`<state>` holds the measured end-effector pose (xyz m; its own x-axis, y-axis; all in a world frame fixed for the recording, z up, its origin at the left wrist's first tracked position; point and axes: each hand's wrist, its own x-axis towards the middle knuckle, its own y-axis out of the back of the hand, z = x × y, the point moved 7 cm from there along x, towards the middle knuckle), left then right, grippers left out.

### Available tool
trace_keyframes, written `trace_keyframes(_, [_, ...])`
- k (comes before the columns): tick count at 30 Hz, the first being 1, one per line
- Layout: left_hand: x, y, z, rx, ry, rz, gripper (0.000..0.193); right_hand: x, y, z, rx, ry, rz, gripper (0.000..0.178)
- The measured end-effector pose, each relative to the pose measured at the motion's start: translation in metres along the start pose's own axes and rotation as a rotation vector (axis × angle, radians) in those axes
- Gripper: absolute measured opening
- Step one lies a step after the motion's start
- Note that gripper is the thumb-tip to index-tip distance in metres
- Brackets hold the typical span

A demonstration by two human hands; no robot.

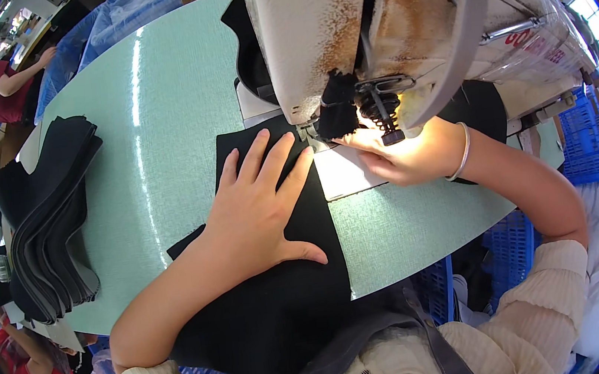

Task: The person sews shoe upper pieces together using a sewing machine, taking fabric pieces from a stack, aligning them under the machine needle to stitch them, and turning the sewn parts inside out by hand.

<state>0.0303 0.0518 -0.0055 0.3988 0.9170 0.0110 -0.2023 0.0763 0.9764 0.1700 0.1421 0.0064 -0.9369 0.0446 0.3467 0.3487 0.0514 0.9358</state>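
Note:
A piece of black fabric (304, 224) lies on the pale green table and hangs over its near edge toward my lap. My left hand (258, 184) rests flat on this fabric, fingers spread, just left of the needle area. Above it stands a worn white sewing machine (310, 29), its presser foot (312, 134) by the fabric's upper right corner. My right hand (415, 154), with a bracelet at the wrist, is under the machine's lamp glow, fingertips bent toward the presser foot. Thread tension parts hide some of those fingers, and whatever they pinch is too small to tell.
A stack of black cut fabric pieces (56, 217) sits on the table's left side. More black fabric (250, 58) lies behind the machine head. Blue crates (582, 134) stand at the right and below the table (175, 90). Other people work at the far left.

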Motion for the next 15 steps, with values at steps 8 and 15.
trace_keyframes(8, [0.002, 0.0, 0.002, 0.005, 0.011, 0.034, 0.111, -0.001, 0.0, 0.001, 0.117, -0.125, 0.055, 0.03])
trace_keyframes(15, [0.004, 0.002, 0.002, -0.023, 0.02, 0.025, 0.107, 0.0, -0.006, -0.011, 0.148, -0.198, 0.053, 0.037])
